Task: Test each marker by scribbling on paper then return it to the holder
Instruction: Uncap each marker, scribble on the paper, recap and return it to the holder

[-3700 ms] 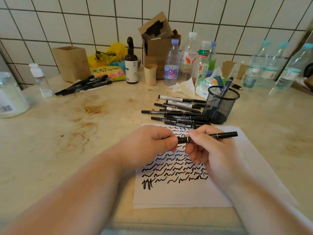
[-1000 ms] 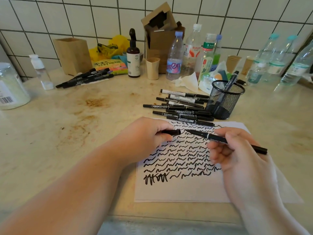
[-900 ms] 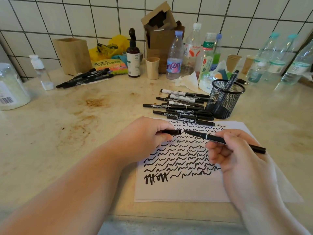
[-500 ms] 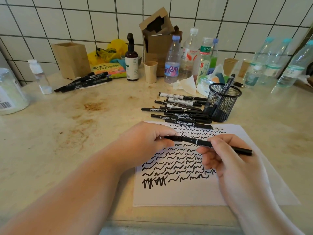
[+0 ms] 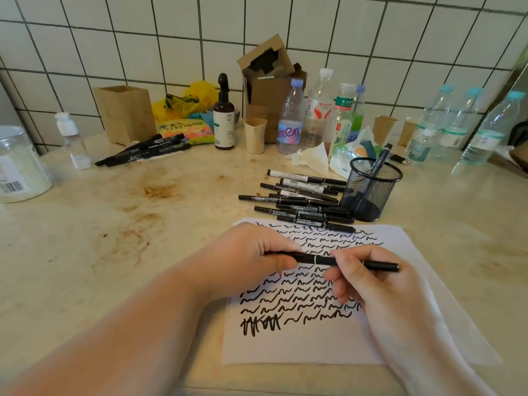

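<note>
Two hands share one black marker [image 5: 340, 260] in the single head view, held level just above the scribbled paper [image 5: 308, 341] on the counter [image 5: 85, 252]. The left hand [image 5: 248, 258] is closed over the marker's left end, thumb and curled fingers pinching what looks like the cap, though whether it is fully seated cannot be told. The right hand [image 5: 368, 278] is closed on the middle of the barrel, with the far end poking out to the right. Beyond the paper lies a loose pile of markers [image 5: 300, 201], touching or nearly touching the mesh holder [image 5: 371, 190], in which one marker [image 5: 381, 158] stands tilted. A marker like this should be light, stiff and smooth, so a fingertip pinch at mid-barrel ought to control it well; the slick plastic might roll in a loose grip, and the capped end is probably best pushed straight along the axis.
</note>
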